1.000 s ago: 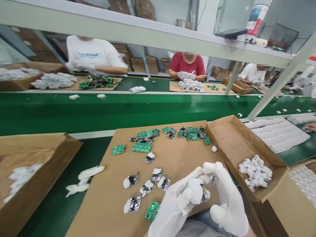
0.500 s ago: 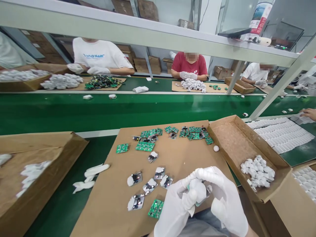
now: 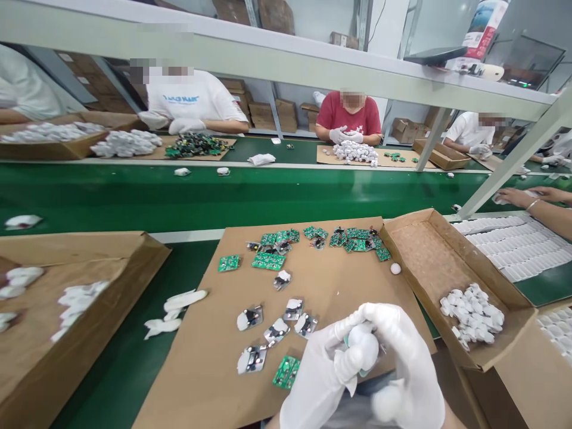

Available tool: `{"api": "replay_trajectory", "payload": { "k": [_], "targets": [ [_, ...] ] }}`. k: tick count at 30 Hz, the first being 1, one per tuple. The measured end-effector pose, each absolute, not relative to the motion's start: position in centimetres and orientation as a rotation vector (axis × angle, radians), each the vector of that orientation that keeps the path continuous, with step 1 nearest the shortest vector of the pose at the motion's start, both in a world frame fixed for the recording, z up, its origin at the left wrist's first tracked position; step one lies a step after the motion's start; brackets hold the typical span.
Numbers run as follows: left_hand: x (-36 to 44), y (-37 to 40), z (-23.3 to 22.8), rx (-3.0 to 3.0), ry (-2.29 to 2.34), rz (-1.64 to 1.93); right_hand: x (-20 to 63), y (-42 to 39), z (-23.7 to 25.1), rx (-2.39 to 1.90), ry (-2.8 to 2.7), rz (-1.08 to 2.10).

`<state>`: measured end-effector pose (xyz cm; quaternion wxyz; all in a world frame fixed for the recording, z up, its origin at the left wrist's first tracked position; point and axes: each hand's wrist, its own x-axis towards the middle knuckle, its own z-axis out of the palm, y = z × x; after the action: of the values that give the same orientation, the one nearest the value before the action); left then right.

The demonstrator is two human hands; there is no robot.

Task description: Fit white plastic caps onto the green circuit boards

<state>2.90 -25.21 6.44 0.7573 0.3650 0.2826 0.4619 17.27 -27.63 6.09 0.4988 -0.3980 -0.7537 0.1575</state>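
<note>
Circuit boards (image 3: pixel 272 260) and white parts (boxed) (image 3: pixel 472 313) surround both gloved hands (image 3: pixel 370 369).

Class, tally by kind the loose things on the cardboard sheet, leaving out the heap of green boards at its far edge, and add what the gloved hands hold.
Silver-and-white parts: 6
Single green boards: 2
Small white ball: 1
White part held by left hand and right hand: 1
Total: 10
</note>
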Motion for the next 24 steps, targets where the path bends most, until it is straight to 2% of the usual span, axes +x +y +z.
{"api": "replay_trajectory", "payload": {
  "k": [5,11,16,24],
  "targets": [
    [2.9,-25.2,5.9,0.673,0.574,0.894,16.8,-27.4,6.8,-0.947,-1.925,0.119],
    [2.5,-25.3,6.8,0.763,0.529,0.930,17.9,-27.6,6.5,-0.973,-1.856,0.376],
    [2.4,-24.9,6.8,0.739,0.507,0.936,17.7,-26.6,7.0,-0.915,-1.902,0.281],
    [2.2,-24.2,6.3,0.724,0.600,0.974,17.7,-25.6,6.9,-0.964,-2.059,0.308]
  ]
}}
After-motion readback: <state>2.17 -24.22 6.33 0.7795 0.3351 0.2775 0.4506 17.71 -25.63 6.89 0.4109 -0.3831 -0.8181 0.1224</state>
